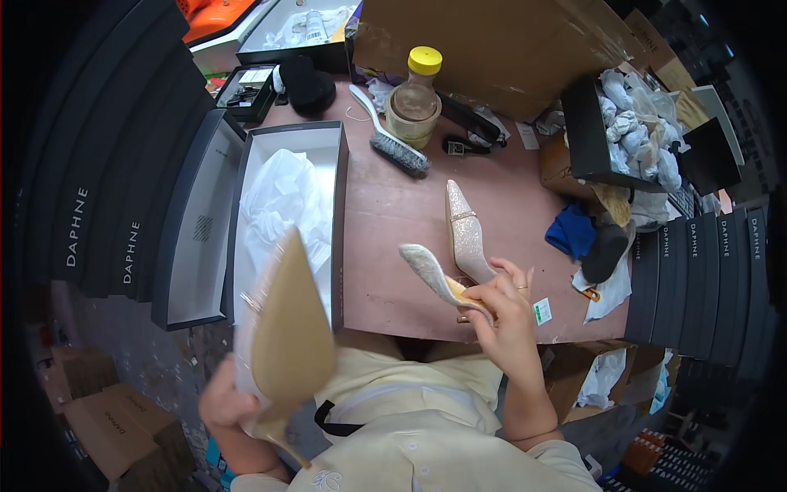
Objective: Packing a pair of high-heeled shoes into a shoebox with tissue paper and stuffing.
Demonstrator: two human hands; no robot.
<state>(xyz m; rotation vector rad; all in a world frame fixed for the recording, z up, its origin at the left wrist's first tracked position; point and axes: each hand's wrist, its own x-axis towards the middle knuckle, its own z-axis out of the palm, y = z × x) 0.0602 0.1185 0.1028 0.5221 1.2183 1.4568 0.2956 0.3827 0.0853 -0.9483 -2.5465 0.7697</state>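
Note:
A pointed high-heeled shoe [293, 328] is held up close on the left, its tan sole turned up and its thin heel pointing down. My left hand [229, 398], slightly blurred, is closed around its side. My right hand [504, 316] pinches a curved, pale fleecy pad [428, 266] with a yellowish inner face; I cannot tell exactly what it is. Just behind the right hand, a glittery pale pink pointed shoe [463, 230] lies on the table, its rear part hidden by the fingers. A long shoebox [338, 246] with white tissue paper [283, 201] stands behind the left shoe.
The box lid [193, 238] leans left of the shoebox. Farther back are a grey-bristled brush [398, 154], a yellow-capped bottle [424, 90] in a tub and a black box of crumpled paper [586, 139]. A blue cloth [570, 231] lies right. Dark shoeboxes [693, 279] line both sides.

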